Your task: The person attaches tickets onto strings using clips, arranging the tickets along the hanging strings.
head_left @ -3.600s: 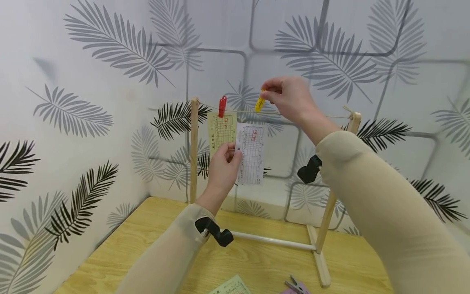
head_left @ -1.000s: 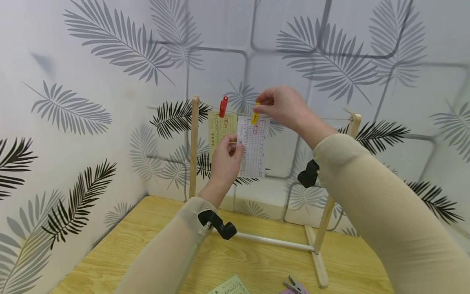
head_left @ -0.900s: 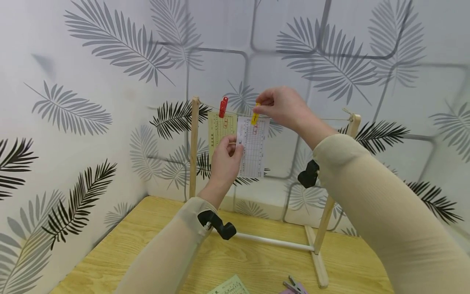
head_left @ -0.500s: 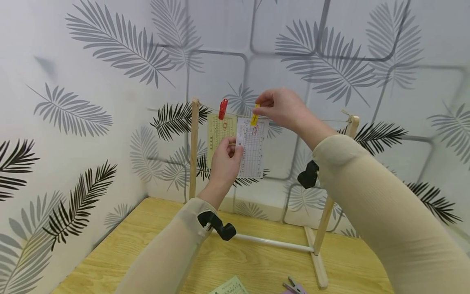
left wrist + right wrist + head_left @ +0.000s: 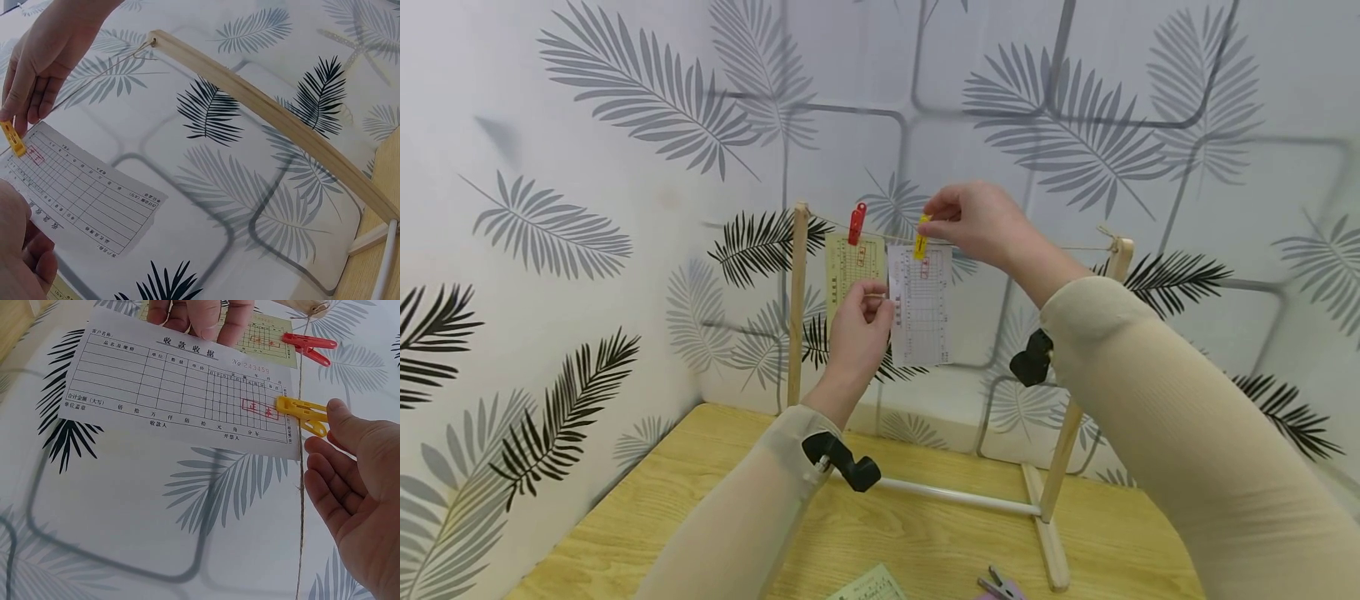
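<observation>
A white receipt slip [image 5: 169, 394] hangs from the twine line [image 5: 1060, 247], gripped near its top by a yellow clothespin [image 5: 303, 414]. My right hand [image 5: 977, 221] pinches the handle end of that clothespin between thumb and fingers. At the slip's left edge, my left hand [image 5: 859, 325] has loosely bent fingers; the slip's edge shows just beside the thumb tip in the head view. Left of the white slip, a yellow receipt slip [image 5: 853, 262] hangs under a red clothespin [image 5: 857, 223], partly covered by my left hand.
The line runs between two wooden posts [image 5: 797, 317] of a stand with a white crossbar [image 5: 955, 493]. On the wooden table [image 5: 820, 550], a pale green slip [image 5: 874, 585] and a grey clothespin [image 5: 998, 583] on purple paper lie near the front edge.
My right hand has lowered the yellow clothespin onto the line and the white slip's top. The slip has risen to the line; just now its left edge has come away from my left thumb.
</observation>
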`<state>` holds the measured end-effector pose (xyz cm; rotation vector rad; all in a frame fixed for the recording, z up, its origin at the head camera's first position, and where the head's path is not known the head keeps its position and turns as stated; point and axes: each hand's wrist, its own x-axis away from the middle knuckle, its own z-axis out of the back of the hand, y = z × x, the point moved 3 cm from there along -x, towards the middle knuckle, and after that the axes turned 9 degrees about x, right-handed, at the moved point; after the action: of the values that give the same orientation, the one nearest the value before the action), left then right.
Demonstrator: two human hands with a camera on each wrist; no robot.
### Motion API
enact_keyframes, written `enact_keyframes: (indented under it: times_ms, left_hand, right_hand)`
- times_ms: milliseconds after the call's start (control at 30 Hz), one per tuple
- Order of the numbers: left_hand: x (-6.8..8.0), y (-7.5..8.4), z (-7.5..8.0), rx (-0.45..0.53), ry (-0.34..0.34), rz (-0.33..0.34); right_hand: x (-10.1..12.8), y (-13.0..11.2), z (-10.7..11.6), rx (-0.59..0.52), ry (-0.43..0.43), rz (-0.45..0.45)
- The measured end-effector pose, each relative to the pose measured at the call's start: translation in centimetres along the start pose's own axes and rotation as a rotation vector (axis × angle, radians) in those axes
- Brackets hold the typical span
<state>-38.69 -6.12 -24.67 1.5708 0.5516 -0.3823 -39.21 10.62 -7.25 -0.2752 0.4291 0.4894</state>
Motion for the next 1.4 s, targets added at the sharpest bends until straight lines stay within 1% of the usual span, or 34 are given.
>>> enact_keyframes:
  times_ms: [167, 300, 500, 800, 1000, 1233, 1400]
  left_hand:
    - [0.0, 0.0, 0.1, 0.006, 0.007, -0.002]
    - [-0.1, 0.1, 0.2, 0.004, 0.015, -0.006]
    - [-0.2, 0.2, 0.3, -0.026, 0.035, -0.016]
    - [0.2, 0.3, 0.6, -0.029, 0.015, -0.028]
    - [0.8, 0.6, 0.9, -0.053, 0.017, -0.024]
    - [1.9, 1.0, 1.2, -0.063, 0.003, -0.054]
    - [2.8, 0.9, 1.4, -0.065, -0.006, -0.056]
  right_hand:
    - [0.2, 0.0, 0.0, 0.009, 0.004, 0.016]
    - [0.3, 0.2, 0.1, -0.004, 0.002, 0.006]
    - [0.7, 0.4, 0.3, 0.008, -0.007, -0.004]
    - [1.7, 1.0, 0.8, -0.005, 0.011, 0.002]
    - [2.7, 1.3, 1.1, -0.008, 0.038, 0.007]
    - [4.4, 1.5, 1.0, -0.026, 0.056, 0.005]
    - [5.7, 1.7, 1.0, -0.056, 0.077, 0.012]
